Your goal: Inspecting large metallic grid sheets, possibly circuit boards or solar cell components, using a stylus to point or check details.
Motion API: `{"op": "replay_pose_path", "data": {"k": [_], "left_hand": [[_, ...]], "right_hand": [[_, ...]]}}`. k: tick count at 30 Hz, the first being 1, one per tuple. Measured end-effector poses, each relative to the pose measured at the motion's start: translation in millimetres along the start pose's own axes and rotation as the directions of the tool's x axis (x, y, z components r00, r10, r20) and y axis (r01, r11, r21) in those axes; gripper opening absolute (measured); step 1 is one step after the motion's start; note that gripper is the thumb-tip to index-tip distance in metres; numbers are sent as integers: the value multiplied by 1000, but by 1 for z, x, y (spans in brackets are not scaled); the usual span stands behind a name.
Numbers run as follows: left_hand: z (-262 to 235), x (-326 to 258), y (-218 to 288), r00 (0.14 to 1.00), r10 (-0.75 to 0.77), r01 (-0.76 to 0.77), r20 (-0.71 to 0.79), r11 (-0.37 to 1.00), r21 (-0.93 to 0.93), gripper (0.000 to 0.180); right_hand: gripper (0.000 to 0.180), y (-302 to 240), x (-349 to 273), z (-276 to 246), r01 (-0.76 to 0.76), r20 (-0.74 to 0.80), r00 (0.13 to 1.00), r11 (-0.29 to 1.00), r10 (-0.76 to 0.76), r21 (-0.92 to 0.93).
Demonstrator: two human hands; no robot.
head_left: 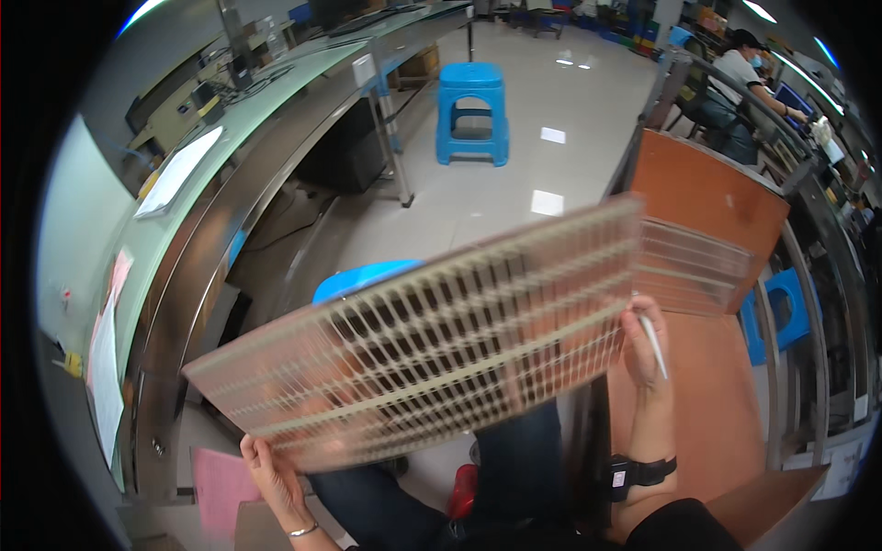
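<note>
A large, thin copper-coloured panel (441, 387) with rows of slots cut through it is held up at a slant over my lap. My left hand (276, 479) pinches its lower left corner. At the panel's right edge, my right hand (646, 344) is closed on the rim. A slim white pointed stick (654, 347) is also tucked in the right hand; its exact kind is unclear. Parts of the panel are smeared by motion. Beyond my right hand, a similar slotted panel (694, 262) leans against an upright orange-brown board (707, 179).
Left runs a long green-topped bench (243, 129) with papers (179, 173). Blue stools stand ahead (472, 115), partly behind the panel (363, 277), and at right (781, 317). A metal-framed rack with an orange-brown shelf (707, 367) is beside me. Another person (735, 78) sits far right.
</note>
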State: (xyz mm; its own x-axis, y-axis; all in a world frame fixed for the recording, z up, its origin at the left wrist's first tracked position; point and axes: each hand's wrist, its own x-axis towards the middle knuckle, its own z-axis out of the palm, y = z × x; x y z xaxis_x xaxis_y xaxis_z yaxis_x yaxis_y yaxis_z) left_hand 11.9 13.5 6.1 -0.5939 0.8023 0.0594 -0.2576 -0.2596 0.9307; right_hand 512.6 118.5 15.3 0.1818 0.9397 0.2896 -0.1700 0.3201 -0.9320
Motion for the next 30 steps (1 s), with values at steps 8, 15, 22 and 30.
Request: {"op": "replay_pose_path", "data": {"k": [8, 15, 22, 30], "left_hand": [[74, 2, 7, 997, 11, 4, 75, 979, -204, 35], [14, 0, -14, 945, -147, 285, 292, 808, -515, 36], [129, -43, -12, 926, -217, 367, 310, 713, -597, 42], [157, -74, -24, 865, -331, 441, 377, 860, -256, 54]], "right_hand": [[23, 33, 25, -13, -460, 304, 880, 501, 364, 733], [19, -14, -11, 33, -605, 93, 774, 690, 626, 398], [11, 47, -33, 36, -459, -93, 836, 782, 541, 421], [45, 37, -53, 55, -482, 248, 871, 643, 424, 595]]}}
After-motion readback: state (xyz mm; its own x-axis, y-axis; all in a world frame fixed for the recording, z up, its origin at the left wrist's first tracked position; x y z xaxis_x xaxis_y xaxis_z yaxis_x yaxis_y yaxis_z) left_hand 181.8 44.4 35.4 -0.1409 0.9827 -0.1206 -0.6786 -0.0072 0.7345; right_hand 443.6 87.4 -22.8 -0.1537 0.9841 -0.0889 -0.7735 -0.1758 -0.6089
